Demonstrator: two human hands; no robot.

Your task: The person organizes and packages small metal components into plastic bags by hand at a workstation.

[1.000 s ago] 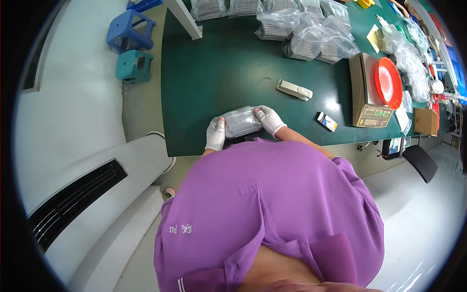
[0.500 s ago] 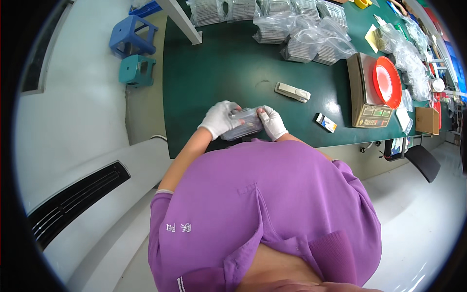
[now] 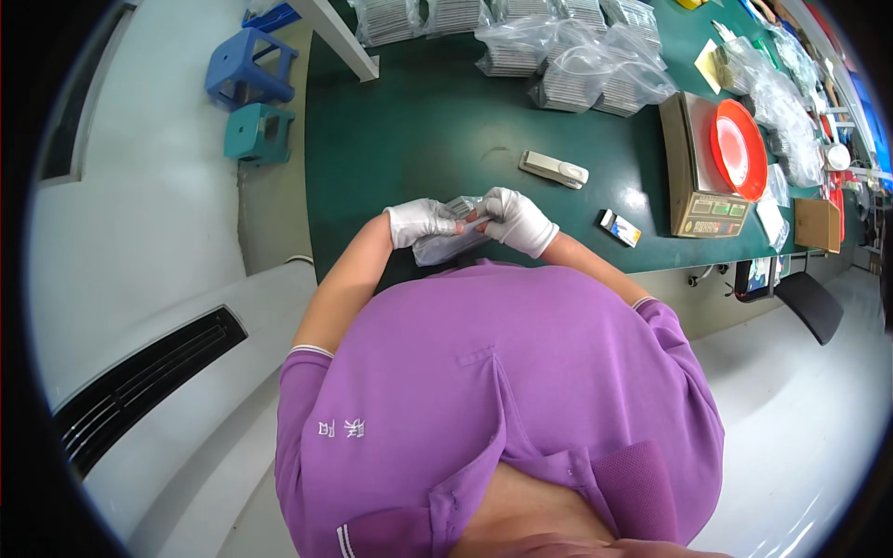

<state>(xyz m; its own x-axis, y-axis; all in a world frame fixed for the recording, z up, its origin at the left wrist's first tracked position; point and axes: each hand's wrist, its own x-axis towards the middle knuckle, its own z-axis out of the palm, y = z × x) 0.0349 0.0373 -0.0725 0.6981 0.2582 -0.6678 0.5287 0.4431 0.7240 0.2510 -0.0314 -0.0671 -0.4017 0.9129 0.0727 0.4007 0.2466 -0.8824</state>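
Both my hands wear white gloves with bare fingertips. Between them is a clear plastic bag point(image 3: 445, 245) with a stack of thin grey pieces inside, close to my body at the table's near edge. My left hand point(image 3: 423, 223) grips the bag's left side, fingers closed. My right hand point(image 3: 519, 221) pinches the bag's upper right part, its thumb and fingers meeting on the plastic. The gloves hide part of the stack. Beyond my right hand, a beige stapler point(image 3: 554, 169) lies on the green table point(image 3: 400, 130). A small white, blue and orange box point(image 3: 620, 228) lies to its right.
Several filled clear bags point(image 3: 567, 86) of stacked thin pieces line the far side. At right, a scale-like box point(image 3: 679, 158) carries a red round tray point(image 3: 741, 149). A white post point(image 3: 339, 37) rises at the far left. Stools point(image 3: 251, 70) stand left of the table.
My right hand has turned over the bag, its fingers now folding the upper plastic. My left hand has shifted slightly, and the bag is tilted differently. The view has moved a little.
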